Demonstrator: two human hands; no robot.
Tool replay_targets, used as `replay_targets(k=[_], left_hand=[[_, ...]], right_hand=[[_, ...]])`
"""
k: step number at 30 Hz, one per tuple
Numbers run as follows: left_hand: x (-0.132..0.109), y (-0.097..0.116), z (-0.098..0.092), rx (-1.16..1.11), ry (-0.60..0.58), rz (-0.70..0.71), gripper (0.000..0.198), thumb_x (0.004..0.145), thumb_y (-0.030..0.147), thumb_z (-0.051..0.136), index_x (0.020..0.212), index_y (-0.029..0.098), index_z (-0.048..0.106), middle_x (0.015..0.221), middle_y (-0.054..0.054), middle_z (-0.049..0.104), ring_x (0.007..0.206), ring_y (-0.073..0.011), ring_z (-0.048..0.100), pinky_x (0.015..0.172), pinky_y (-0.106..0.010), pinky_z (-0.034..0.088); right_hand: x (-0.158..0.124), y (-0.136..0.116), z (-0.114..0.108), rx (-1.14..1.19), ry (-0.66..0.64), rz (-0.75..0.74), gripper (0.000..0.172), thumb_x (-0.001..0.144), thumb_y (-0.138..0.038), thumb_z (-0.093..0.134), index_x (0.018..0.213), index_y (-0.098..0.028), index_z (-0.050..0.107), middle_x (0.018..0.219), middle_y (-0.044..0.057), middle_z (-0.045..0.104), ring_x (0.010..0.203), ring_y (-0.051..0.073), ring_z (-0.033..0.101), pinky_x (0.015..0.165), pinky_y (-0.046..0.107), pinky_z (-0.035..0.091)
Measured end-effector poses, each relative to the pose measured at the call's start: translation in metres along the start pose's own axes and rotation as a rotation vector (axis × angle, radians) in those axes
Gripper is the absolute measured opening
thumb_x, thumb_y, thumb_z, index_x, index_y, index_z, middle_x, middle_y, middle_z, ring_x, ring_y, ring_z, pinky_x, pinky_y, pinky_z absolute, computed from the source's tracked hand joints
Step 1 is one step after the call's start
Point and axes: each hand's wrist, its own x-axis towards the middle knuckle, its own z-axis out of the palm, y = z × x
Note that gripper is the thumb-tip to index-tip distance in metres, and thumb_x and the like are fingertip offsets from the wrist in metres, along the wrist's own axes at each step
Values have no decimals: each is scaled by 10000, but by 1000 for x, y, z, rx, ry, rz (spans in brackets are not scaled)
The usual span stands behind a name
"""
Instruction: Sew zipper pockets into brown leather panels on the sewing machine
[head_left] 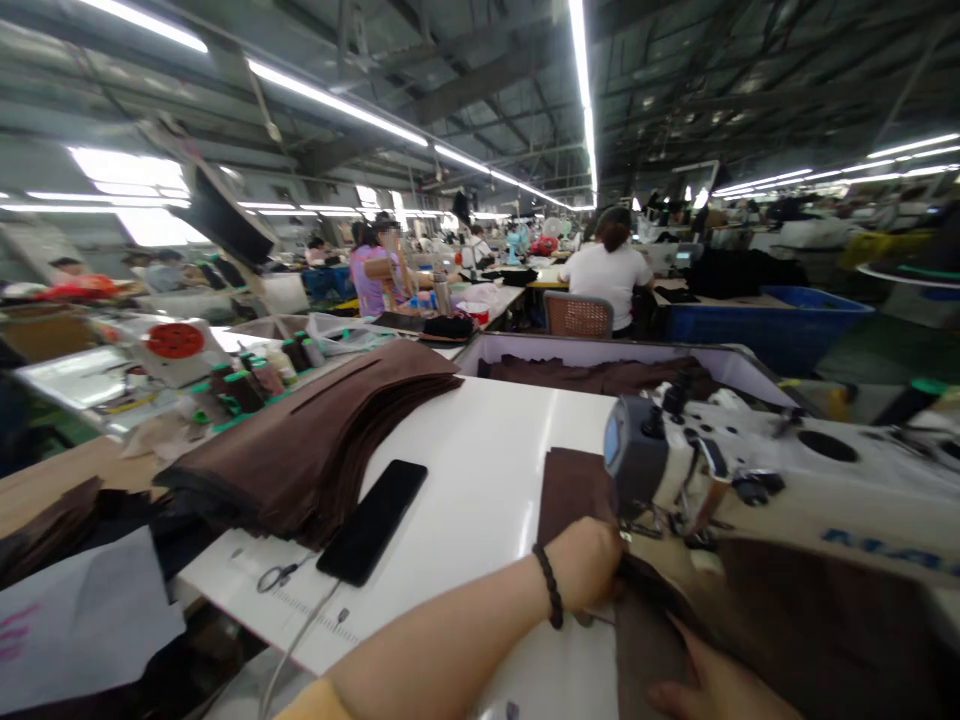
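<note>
My left hand (589, 565), with a dark beaded bracelet at the wrist, is closed on a brown fabric piece (574, 490) just left of the sewing machine's needle area. At the bottom edge my right hand (724, 680) is partly cut off. Its fingers grip a folded edge of the same brown cloth, and their tips are partly hidden. The white sewing machine (750, 470) has a dark head with a small lit screen. More brown fabric spreads under its arm to the right.
A thick stack of brown fabric pieces (330, 430) lies left on the white tabletop (495, 440). Beside it are a black phone (375, 520) and small scissors (277, 577). Thread cones (244, 390) stand behind. A bin (735, 365) of brown cloth stands beyond; a person (609, 270) sits farther off.
</note>
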Motion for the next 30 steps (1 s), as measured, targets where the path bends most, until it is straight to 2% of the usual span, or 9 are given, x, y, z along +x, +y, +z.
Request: replay_targets(k=[4,7,10,15,19,22,26,28,30], left_hand=[[5,-8,-3,-133,-28,-47,156,692,89,537,802,82,647,784,-90,670,719,-201,628,679,-255,493],[11,-16,-3,-229,-49,-55,190,701,91,513,832,90,650,781,-75,672,754,-200,624,713,-253,485],[13,-19,-4,-287,-72,-59,199,703,91,511,839,97,656,774,-64,675,764,-198,623,719,-247,480],[14,-22,-9,-340,-119,-58,160,733,145,550,839,113,665,791,-47,683,742,-184,625,714,-236,478],[13,-20,-13,-391,-144,-21,182,732,198,610,902,161,662,874,-14,683,790,-169,626,755,-222,466],[10,-13,-9,-398,-87,-33,299,601,154,718,894,144,660,864,-35,678,801,-200,623,759,-250,468],[6,-8,3,-400,73,-101,156,580,16,605,712,87,646,742,-89,656,721,-233,616,723,-320,473],[3,-9,7,-455,128,-91,161,606,6,537,682,102,642,730,-78,655,740,-222,616,744,-321,473],[2,-12,8,-548,167,-68,174,659,52,513,732,123,654,771,-60,667,783,-205,622,772,-311,478]], right_hand=[[-18,-33,-27,80,-145,-79,703,694,-288,572,1349,-187,338,1351,72,409,1263,229,353,1068,359,262],[-21,-44,-37,122,-128,-51,668,715,-247,603,1329,-151,357,1263,109,499,1211,224,423,1030,348,314],[-25,-43,-36,90,-115,-35,640,720,-254,637,1305,-161,393,1186,109,560,1149,227,487,987,344,357],[-21,-42,-40,52,-204,-66,736,689,-265,680,1342,-232,343,1344,64,421,1215,222,420,1020,333,329],[-14,-43,-45,63,-254,-77,762,676,-268,686,1348,-267,326,1350,48,414,1212,227,424,1004,327,347],[-14,-42,-44,33,-267,-53,755,694,-311,669,1357,-256,313,1334,66,433,1209,241,424,995,341,348],[-19,-42,-45,-5,-272,-32,670,729,-356,630,1333,-223,371,1179,92,559,1103,253,510,931,349,384],[-22,-41,-48,106,-413,-29,658,760,-352,594,1355,-275,322,981,52,632,882,205,606,783,313,456],[-22,-39,-51,309,-718,-27,660,790,-326,553,1377,-310,251,765,-1,622,617,134,599,595,248,464]])
